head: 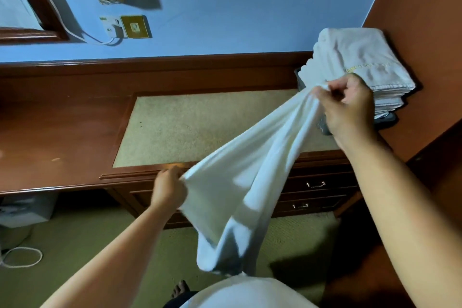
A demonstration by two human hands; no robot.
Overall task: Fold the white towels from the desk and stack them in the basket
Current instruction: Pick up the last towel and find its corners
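A white towel [240, 182] hangs stretched between my two hands in front of the desk [62, 127], its lower part drooping toward the floor. My left hand [168, 189] grips one corner near the desk's front edge. My right hand [347, 107] pinches the opposite corner higher up, just in front of the basket. A stack of folded white towels [360, 65] sits in the dark basket [300, 77] at the desk's far right, and hides most of it.
The desk has a beige inset pad [190, 127] and drawers [315, 185] below on the right. A wooden panel [425, 20] stands to the right of the basket. A wall socket [135, 26] and a white cable [22, 257] on the carpet are at left.
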